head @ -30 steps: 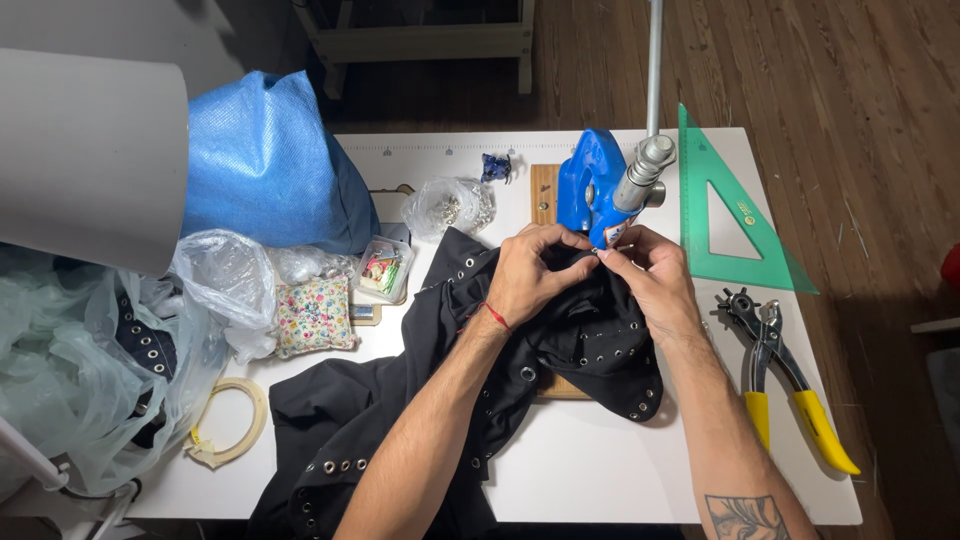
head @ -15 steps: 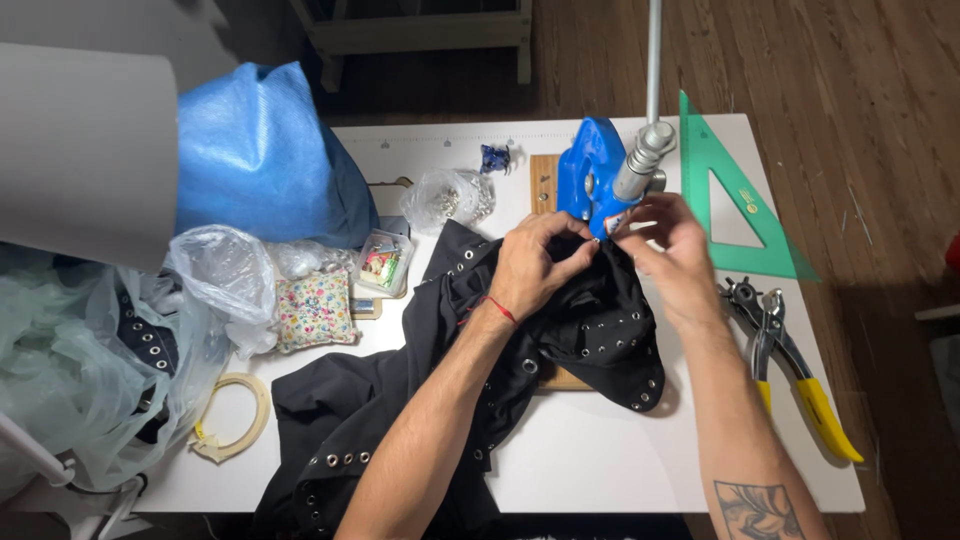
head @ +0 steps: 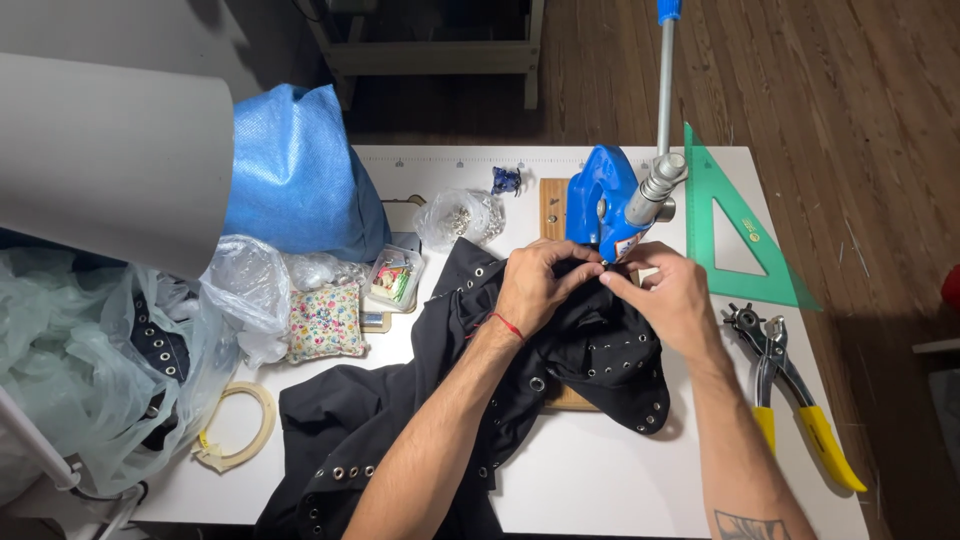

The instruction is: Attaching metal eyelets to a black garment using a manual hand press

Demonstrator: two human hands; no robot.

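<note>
A black garment (head: 500, 370) studded with metal eyelets lies across the white table (head: 600, 470). My left hand (head: 540, 285) pinches a fold of its fabric just below the blue eyelet press (head: 598, 205). My right hand (head: 668, 298) grips the same fold from the right, fingertips meeting the left hand's under the press head. The press stands on a wooden board (head: 552, 205), and its grey lever (head: 664, 100) points up and away.
A green set square (head: 735, 225) and yellow-handled punch pliers (head: 790, 400) lie at the right. A bag of eyelets (head: 458, 212), a blue sack (head: 295, 175), a floral pincushion (head: 325, 322), a tape roll (head: 238, 425) and plastic bags (head: 90, 350) sit at the left.
My right hand lifted off the fabric toward the press, then came back down onto the fold. The view shifted slightly, and the left hand kept its hold.
</note>
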